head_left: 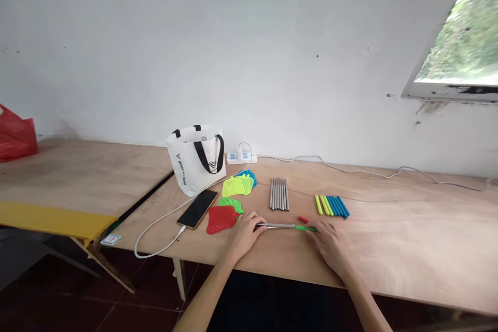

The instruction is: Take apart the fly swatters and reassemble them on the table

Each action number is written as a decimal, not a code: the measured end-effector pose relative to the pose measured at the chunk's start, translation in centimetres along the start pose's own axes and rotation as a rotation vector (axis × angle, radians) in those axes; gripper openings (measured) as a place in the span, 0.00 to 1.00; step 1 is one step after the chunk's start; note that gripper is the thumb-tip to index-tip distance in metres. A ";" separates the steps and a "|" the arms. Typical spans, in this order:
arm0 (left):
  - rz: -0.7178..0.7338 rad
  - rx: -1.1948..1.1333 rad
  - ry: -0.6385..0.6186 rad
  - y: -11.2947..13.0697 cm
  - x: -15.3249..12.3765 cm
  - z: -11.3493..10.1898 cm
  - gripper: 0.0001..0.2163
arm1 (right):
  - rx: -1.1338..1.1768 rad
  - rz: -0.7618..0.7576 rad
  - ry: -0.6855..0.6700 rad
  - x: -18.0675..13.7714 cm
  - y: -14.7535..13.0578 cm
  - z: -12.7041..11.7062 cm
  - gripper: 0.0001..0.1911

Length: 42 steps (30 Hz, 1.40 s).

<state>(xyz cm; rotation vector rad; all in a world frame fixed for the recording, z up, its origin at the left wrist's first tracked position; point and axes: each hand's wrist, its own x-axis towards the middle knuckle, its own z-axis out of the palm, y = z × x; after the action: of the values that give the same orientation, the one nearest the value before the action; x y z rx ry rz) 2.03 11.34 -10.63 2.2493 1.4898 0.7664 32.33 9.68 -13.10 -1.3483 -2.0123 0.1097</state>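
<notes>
Close to the table's front edge, my left hand [246, 233] is closed on one end of a thin metal rod [282, 225]. At the rod's other end is a green handle tube [301, 227], and my right hand [330, 244] grips it, fingers curled over its far end. A red handle tube [302, 219] lies just behind, partly hidden by my right fingers. Beside my left hand rest a red fly swatter head [221, 219] and a green fly swatter head [230, 204]. Yellow swatter heads [233, 187] and a blue one [252, 176] overlap farther back.
Several metal rods [279, 194] lie side by side mid-table. To their right are yellow tubes [324, 205] and blue tubes [338, 206]. A phone [197, 209] on a white cable, a white tote bag [196, 161] and a power strip [249, 158] occupy the left and back.
</notes>
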 end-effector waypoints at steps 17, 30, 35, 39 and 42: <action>0.071 0.001 0.035 -0.1 0.0 0.2 0.11 | -0.016 -0.128 -0.003 0.7 -2.5 2.1 0.15; 0.043 0.041 0.041 1.0 -0.5 -0.5 0.05 | 0.025 0.164 0.031 0.0 3.2 0.7 0.17; 0.061 0.049 0.022 0.7 -0.4 -0.1 0.06 | 0.036 0.116 -0.021 0.1 2.8 0.4 0.18; 0.078 0.038 0.025 0.6 -0.3 -0.1 0.05 | 0.019 0.071 -0.087 0.2 1.7 0.1 0.17; 0.087 0.026 0.019 0.6 -0.2 -0.3 0.06 | 0.004 0.050 -0.115 0.3 0.8 0.1 0.16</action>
<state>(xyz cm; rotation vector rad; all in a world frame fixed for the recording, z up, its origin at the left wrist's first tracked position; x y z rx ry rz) 2.23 10.87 -10.11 2.3452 1.4270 0.8008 32.82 10.29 -13.33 -1.4191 -2.0713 0.2187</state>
